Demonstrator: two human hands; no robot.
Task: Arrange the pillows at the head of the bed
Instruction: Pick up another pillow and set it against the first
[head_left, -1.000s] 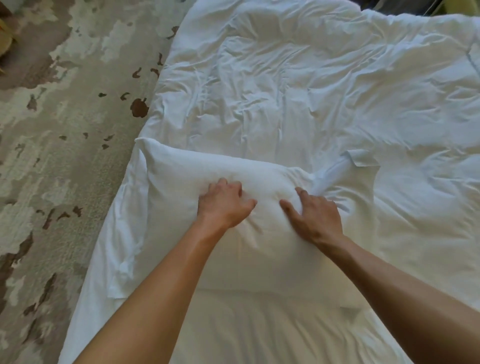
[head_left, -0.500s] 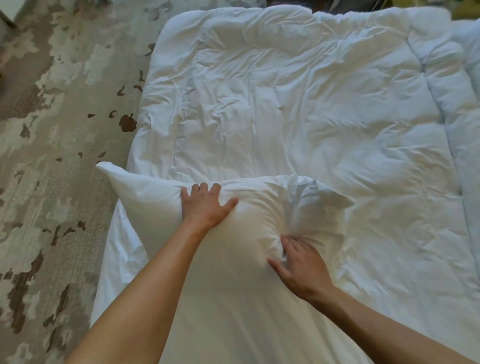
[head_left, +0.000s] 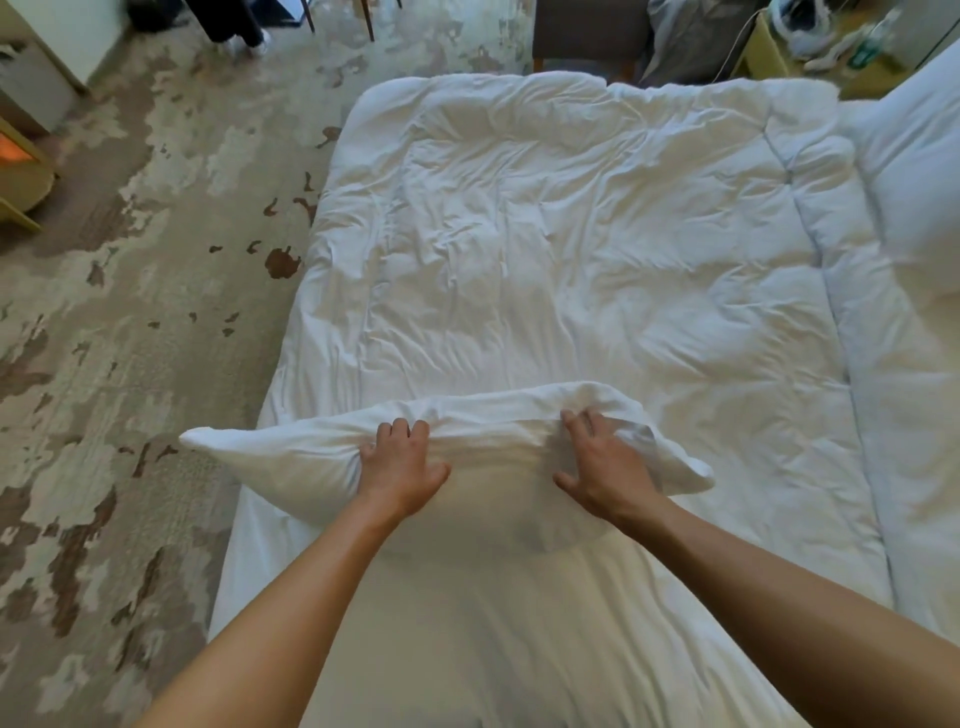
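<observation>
A white pillow (head_left: 291, 462) lies across the near end of the bed, its far long edge raised off the sheet and its left corner sticking out past the mattress edge. My left hand (head_left: 400, 467) grips that far edge left of centre, fingers curled over the top. My right hand (head_left: 605, 467) grips the same edge right of centre, fingers dug into bunched fabric. A rumpled white duvet (head_left: 545, 249) covers the bed beyond the pillow. A second white pillow (head_left: 919, 171) shows at the far right edge.
Patterned beige and brown carpet (head_left: 130, 312) runs along the bed's left side. Past the far end of the bed stand a dark chair (head_left: 587, 31) and a yellow table (head_left: 810, 57) with clutter. Wooden furniture (head_left: 21, 171) sits at the far left.
The view has pulled back and shows the whole bed. Both hands have slid to the pillow's far edge and gripped it; that edge has risen and the pillow has tipped toward me.
</observation>
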